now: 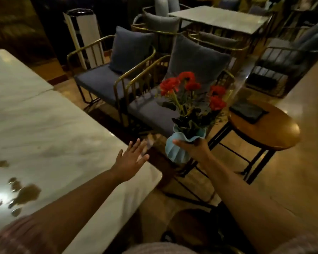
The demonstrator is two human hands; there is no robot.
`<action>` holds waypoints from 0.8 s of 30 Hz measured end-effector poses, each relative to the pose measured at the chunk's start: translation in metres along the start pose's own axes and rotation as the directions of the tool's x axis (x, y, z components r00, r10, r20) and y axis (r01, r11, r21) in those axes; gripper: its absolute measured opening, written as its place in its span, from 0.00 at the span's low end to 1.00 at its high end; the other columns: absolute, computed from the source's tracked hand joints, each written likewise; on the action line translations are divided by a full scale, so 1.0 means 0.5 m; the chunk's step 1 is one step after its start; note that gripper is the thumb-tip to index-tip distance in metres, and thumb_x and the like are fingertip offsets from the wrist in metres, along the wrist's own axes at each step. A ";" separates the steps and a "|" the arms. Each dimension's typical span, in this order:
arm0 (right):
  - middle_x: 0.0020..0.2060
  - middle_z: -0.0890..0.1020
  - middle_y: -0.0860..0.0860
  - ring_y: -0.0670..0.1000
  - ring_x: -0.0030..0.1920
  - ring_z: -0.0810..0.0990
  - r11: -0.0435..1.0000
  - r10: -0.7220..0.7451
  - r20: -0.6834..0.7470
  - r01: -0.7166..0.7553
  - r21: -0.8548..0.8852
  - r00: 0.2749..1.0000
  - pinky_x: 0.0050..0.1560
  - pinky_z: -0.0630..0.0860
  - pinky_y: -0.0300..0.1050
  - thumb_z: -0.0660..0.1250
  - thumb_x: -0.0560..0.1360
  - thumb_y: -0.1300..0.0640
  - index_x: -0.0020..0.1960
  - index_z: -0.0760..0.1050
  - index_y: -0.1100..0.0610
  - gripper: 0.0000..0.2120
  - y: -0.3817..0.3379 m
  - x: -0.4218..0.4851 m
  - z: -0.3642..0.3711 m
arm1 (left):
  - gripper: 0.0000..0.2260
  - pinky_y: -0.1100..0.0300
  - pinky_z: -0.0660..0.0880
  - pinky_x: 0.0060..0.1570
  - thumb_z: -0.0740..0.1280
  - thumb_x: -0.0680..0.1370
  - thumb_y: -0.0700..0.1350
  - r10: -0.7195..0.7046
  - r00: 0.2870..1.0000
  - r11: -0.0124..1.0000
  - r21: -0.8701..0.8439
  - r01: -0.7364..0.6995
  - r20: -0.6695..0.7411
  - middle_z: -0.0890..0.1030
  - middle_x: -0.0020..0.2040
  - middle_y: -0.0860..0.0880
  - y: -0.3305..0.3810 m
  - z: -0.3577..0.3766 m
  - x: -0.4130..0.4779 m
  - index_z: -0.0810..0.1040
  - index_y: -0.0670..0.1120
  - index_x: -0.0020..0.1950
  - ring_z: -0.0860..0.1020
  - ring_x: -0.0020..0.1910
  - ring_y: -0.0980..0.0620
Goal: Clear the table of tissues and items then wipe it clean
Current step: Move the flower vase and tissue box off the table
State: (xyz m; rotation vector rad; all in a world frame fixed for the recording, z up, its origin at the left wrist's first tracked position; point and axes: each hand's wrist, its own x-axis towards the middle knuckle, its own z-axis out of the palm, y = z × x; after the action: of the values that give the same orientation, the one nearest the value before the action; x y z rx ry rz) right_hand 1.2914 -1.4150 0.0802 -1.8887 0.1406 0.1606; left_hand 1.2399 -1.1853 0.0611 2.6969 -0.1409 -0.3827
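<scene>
Marble table (44, 129): pale top filling the left side, its near right corner rounded.
Chairs (103, 79): two gold-framed seats with blue cushions, beyond the table's right edge.
Round wooden stand (264, 132): on dark legs at the right, well apart from the marble table.
Right arm: stretched forward from the lower right, bare, reaching out past the table's edge.
Left arm: stretched forward across the table's near corner, bare.
Flowers (191, 88): red blooms on green stems, standing upright in the vase.
Vase (176, 151): blue, ribbed, with a wavy rim; held in the air off the table, between its right edge and the wooden stand, above the floor.
Right hand (195, 145): wrapped round the vase's neck from the right side, thumb across the front just under the rim.
Left hand (130, 160): fingers straight and spread, palm down over the table's right edge, just left of the vase and not touching it.
Spill (26, 194): dark wet patches on the table's near left part.
Dark flat item (248, 110): lying on the wooden stand; too dim to identify.
</scene>
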 end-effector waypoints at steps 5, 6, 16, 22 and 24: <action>0.48 0.79 0.49 0.50 0.49 0.78 0.995 0.052 -0.086 -0.044 0.087 0.995 0.45 0.74 0.35 0.75 0.67 0.50 0.60 0.74 0.57 0.25 0.027 0.055 -0.137 | 0.26 0.45 0.44 0.72 0.46 0.80 0.61 0.075 0.995 0.993 0.081 -0.081 0.065 0.42 0.78 0.53 0.096 0.020 0.125 0.45 0.57 0.77 0.41 0.76 0.51; 0.49 0.77 0.47 0.49 0.51 0.77 0.995 0.028 -0.127 -0.016 0.095 0.991 0.46 0.73 0.31 0.74 0.65 0.47 0.61 0.72 0.55 0.28 0.033 0.065 -0.162 | 0.28 0.46 0.43 0.72 0.45 0.78 0.63 0.096 0.992 0.990 0.093 -0.103 0.080 0.42 0.78 0.54 0.115 0.018 0.156 0.45 0.58 0.76 0.40 0.76 0.51; 0.65 0.71 0.53 0.50 0.65 0.69 0.971 0.138 -0.392 -0.046 0.235 0.909 0.64 0.66 0.37 0.76 0.66 0.54 0.72 0.60 0.61 0.40 0.087 0.154 -0.451 | 0.26 0.44 0.43 0.72 0.49 0.81 0.58 0.349 0.899 0.918 0.097 -0.385 0.266 0.42 0.78 0.52 0.378 0.030 0.434 0.45 0.56 0.77 0.41 0.76 0.50; 0.69 0.69 0.58 0.57 0.71 0.66 0.983 0.183 -0.521 -0.142 0.118 0.834 0.67 0.60 0.40 0.71 0.73 0.57 0.71 0.62 0.63 0.31 0.144 0.270 -0.668 | 0.28 0.41 0.44 0.72 0.52 0.81 0.58 0.460 0.829 0.857 0.084 -0.508 0.317 0.41 0.78 0.50 0.573 0.086 0.566 0.44 0.54 0.77 0.41 0.76 0.47; 0.70 0.68 0.58 0.56 0.71 0.65 0.984 0.176 -0.535 -0.166 0.067 0.826 0.61 0.59 0.34 0.70 0.74 0.55 0.72 0.62 0.63 0.32 0.159 0.319 -0.735 | 0.30 0.41 0.45 0.72 0.53 0.80 0.58 0.445 0.832 0.860 0.103 -0.501 0.331 0.40 0.77 0.51 0.629 0.116 0.605 0.44 0.54 0.77 0.40 0.76 0.47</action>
State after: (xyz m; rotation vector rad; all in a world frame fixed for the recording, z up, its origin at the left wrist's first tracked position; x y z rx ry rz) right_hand 1.4494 -1.7914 0.0925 -1.8576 0.6984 -0.2614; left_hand 1.4999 -1.5405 0.0657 2.6342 -0.9626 -0.6376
